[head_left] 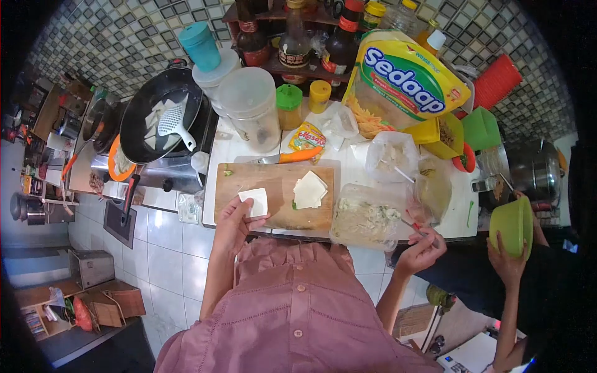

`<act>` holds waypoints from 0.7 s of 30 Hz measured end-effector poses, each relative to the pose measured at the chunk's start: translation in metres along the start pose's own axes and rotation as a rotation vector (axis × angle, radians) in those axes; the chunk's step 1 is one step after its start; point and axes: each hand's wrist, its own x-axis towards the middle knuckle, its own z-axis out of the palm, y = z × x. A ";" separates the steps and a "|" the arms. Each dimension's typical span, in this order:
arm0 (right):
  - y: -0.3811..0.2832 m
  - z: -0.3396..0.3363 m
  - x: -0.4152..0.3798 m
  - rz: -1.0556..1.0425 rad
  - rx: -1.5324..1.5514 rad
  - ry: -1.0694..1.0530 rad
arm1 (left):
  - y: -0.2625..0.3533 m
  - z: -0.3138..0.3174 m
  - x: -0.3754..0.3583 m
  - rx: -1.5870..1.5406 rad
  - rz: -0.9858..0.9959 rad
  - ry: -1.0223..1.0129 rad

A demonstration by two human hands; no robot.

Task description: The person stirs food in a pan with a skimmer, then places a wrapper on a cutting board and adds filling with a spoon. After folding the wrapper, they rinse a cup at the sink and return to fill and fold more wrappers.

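Observation:
My left hand pinches a square white dough wrapper over the left part of the wooden cutting board. A small stack of the same wrappers lies on the board's right half, with a bit of green leaf at its edge. My right hand is closed on a thin utensil with red on it; I cannot tell its kind. This hand is at the right edge of a clear plastic container holding a pale, chunky filling. Behind the board lies an orange-handled knife.
A black frying pan with pale pieces and a white slotted spatula sits on the stove at left. Clear canisters, a seasoning packet and a Sedaap bag line the back. At right, another person's hands hold a green bowl.

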 end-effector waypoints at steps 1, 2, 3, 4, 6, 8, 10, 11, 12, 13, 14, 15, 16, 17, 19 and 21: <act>0.001 0.000 -0.004 0.000 -0.004 0.002 | 0.002 0.001 0.001 -0.001 0.004 -0.008; 0.002 0.001 -0.008 0.011 -0.018 -0.039 | 0.004 0.002 0.002 -0.003 0.008 -0.014; 0.003 0.001 -0.011 0.022 -0.030 -0.083 | 0.005 0.002 0.003 -0.002 0.006 -0.015; 0.003 0.003 -0.012 0.022 -0.031 -0.083 | 0.006 0.003 0.004 -0.002 0.012 -0.006; 0.003 0.004 -0.012 0.190 0.018 0.015 | 0.006 0.003 0.006 0.000 0.013 0.001; 0.002 0.006 -0.006 0.283 0.031 0.049 | 0.004 0.002 0.009 0.022 0.020 -0.014; 0.002 0.009 0.000 0.378 0.048 0.079 | 0.003 0.004 0.010 0.023 0.014 -0.013; 0.003 0.010 0.002 0.451 0.081 0.100 | 0.004 0.005 0.010 0.025 0.013 -0.009; 0.004 0.010 0.004 0.525 0.114 0.120 | 0.003 0.005 0.011 0.025 0.011 -0.008; 0.009 0.010 0.004 0.526 0.111 0.119 | 0.003 0.006 0.011 0.025 0.007 -0.007; 0.015 0.011 0.002 0.582 0.175 0.134 | 0.003 0.006 0.011 0.025 0.003 -0.006; 0.019 0.011 0.001 0.637 0.241 0.149 | 0.003 0.007 0.011 0.025 0.001 -0.005; 0.018 0.012 0.001 0.639 0.240 0.148 | 0.003 0.008 0.010 0.025 0.001 0.000; 0.017 0.014 0.001 0.666 0.244 0.169 | 0.004 0.009 0.010 0.025 0.002 0.004; 0.014 0.016 0.002 0.695 0.245 0.191 | 0.003 0.008 0.012 0.026 0.000 0.002; 0.012 0.016 0.004 0.720 0.246 0.204 | 0.002 0.007 0.013 0.027 -0.003 -0.003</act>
